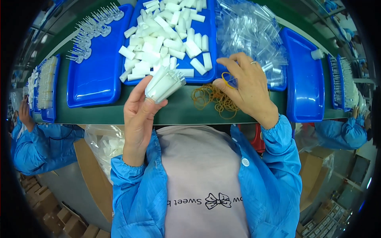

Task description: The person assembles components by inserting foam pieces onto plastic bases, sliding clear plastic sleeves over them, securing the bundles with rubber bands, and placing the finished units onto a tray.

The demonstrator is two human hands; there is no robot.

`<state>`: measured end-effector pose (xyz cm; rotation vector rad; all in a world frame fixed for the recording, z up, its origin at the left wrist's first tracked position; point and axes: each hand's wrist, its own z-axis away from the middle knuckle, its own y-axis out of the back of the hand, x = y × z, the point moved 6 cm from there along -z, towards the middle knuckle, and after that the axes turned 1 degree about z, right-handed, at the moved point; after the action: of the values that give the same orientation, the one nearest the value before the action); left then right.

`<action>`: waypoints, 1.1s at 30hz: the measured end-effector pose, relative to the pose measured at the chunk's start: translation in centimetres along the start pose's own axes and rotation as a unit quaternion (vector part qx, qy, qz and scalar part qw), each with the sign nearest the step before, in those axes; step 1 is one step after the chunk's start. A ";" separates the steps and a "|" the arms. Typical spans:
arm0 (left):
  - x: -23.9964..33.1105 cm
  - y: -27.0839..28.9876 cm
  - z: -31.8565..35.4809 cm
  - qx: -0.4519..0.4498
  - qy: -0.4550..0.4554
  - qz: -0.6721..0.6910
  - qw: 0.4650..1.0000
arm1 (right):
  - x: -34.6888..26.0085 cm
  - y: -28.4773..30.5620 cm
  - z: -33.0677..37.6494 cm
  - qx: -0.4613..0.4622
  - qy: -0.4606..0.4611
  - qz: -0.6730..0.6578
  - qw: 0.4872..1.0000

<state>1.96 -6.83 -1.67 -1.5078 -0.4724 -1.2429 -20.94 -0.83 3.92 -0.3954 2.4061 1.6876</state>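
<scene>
My left hand (pixel 139 109) is closed around a bundle of white cylinders in clear plastic sleeves (pixel 164 85), held tilted above the table's front part. To its right, my right hand (pixel 254 89) pinches a yellow rubber band (pixel 228 81) that loops over its fingers. A loose heap of yellow rubber bands (pixel 210 96) lies on the green table just below and left of that hand. Behind the bundle, a blue tray (pixel 213 35) holds a pile of white foam-like cylinders (pixel 158 37). Clear plastic sleeves (pixel 250 33) fill another blue tray, partly behind my right hand.
At the left, a blue tray (pixel 95 85) carries rows of white parts with thin pins (pixel 89 33). A stack of blue trays (pixel 304 87) stands at the right, with one white roll (pixel 317 54) on it. Co-workers in blue sleeves (pixel 41 146) sit on both sides.
</scene>
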 end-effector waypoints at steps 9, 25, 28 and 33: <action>-0.2 0.0 -1.7 0.000 0.020 0.028 0.999 | 3.1 -1.8 -1.9 -0.109 -0.085 -0.062 0.988; 0.2 -0.3 -0.7 -0.019 0.021 0.045 0.999 | 1.3 -2.5 -3.9 -0.086 -0.048 -0.037 0.994; 0.7 -0.9 -0.4 -0.012 0.005 0.032 0.999 | 0.2 -4.0 -4.8 -0.125 -0.038 0.059 0.990; 0.5 -0.4 0.1 -0.022 0.001 0.043 0.999 | 1.3 -5.6 -4.6 -0.148 -0.043 0.076 0.985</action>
<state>1.89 -6.78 -1.00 -1.5481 -0.3772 -1.1956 -20.38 -7.15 0.08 -0.1765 2.1763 2.0912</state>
